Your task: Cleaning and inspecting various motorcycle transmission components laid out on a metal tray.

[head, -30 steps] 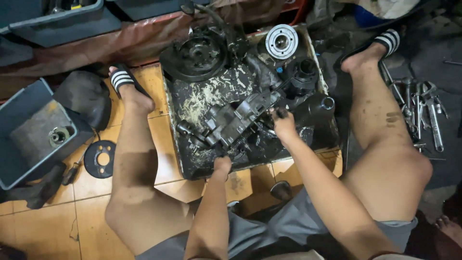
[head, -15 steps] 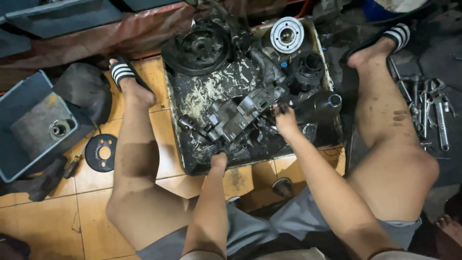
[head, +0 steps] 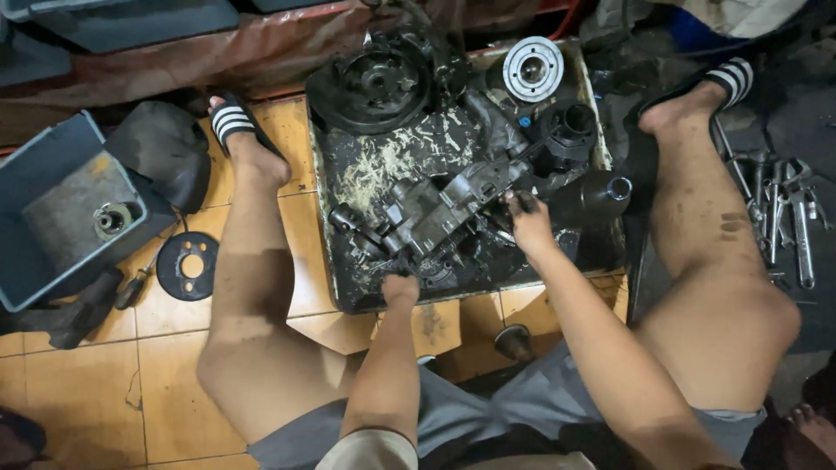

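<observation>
The greasy compressor body (head: 435, 213) is lying across the middle of the oily metal tray (head: 324, 218), the right hand (head: 527, 222) pinching its upper end and the left hand (head: 401, 287) curling under its near edge, which is calling for firm, steady grips against slipping.

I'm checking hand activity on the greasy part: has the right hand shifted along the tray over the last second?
No. The right hand stays on the grey metal part, same spot against the tray rim.
</observation>
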